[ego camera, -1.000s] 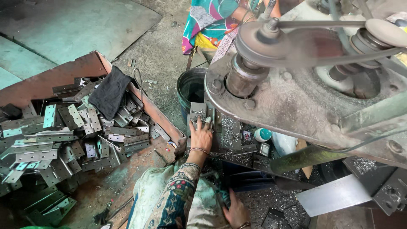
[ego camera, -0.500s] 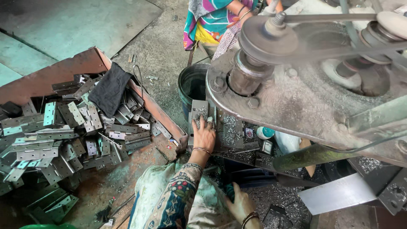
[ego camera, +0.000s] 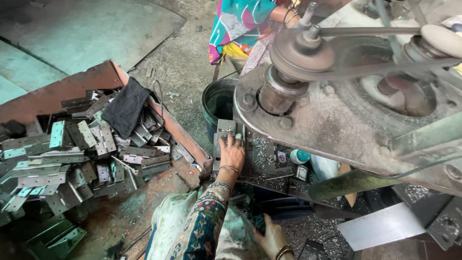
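Note:
My left hand (ego camera: 232,153) reaches forward on a floral sleeve and grips a grey metal hinge plate (ego camera: 225,129) lying on the work table of a press machine (ego camera: 346,120). The plate sits just under the machine's heavy body, beside a dark bucket (ego camera: 216,103). My right hand (ego camera: 272,237) is low at the bottom edge, by a dark part near my lap. Its fingers are partly hidden, so what it holds is unclear. Both wrists wear bangles.
A rusty tray (ego camera: 72,86) at the left holds several metal hinge plates (ego camera: 72,159) and a black cloth (ego camera: 126,108). A belt pulley (ego camera: 301,50) spins above the table. Another person in bright clothing (ego camera: 240,26) stands beyond the machine. Metal shavings (ego camera: 262,149) cover the table.
My left hand has stayed on the hinge plate at the machine. My right hand has shifted slightly to the right near my lap. The view has drifted a little.

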